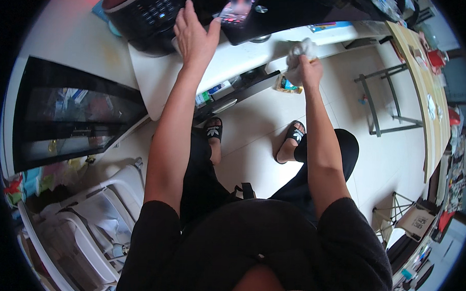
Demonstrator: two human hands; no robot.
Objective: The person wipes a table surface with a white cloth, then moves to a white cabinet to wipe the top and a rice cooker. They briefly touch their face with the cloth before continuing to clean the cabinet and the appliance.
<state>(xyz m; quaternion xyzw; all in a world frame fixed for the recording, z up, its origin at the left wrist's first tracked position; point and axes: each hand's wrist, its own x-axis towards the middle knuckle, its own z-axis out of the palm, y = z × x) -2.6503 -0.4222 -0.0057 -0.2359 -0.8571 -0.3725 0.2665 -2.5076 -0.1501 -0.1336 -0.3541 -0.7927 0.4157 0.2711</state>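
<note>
My left hand (194, 38) is spread with its thumb apart, beside a black countertop appliance (152, 19) that has a panel of lit buttons. A small pale edge shows under its palm; what that is, I cannot tell. Close to the thumb is a lit display (237, 9) on a glossy black panel (291, 9). My right hand (311, 71) grips a crumpled white cloth or tissue (299, 55) in front of the white counter (236, 59). The bundle is blurred, and part of it is hidden in the fist.
Below the counter, an open drawer (234, 97) holds small boxes. A printed packet (287, 85) is on the tiled floor. A wooden-topped table (423, 86) with metal legs stands right. At left are a dark glass-fronted cabinet (76, 117) and a white plastic frame (95, 233); a folding stool (411, 221) is lower right.
</note>
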